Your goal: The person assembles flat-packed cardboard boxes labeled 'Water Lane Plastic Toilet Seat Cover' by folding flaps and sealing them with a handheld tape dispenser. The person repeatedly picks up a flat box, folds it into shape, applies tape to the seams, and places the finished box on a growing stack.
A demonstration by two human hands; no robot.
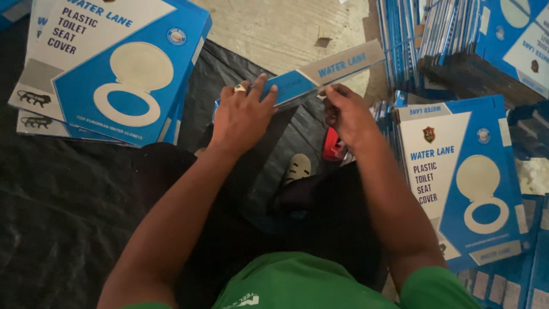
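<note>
Green shirt (297, 283) below; both hands (243, 114) (346, 114) grip flat blue cardboard box (320, 77).

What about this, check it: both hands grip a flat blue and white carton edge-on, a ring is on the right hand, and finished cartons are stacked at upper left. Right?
Wrong hand. The head view shows the ring on the left hand, not the right hand. Both hands do grip the flat blue and white carton edge-on, with stacked cartons at upper left.
</note>
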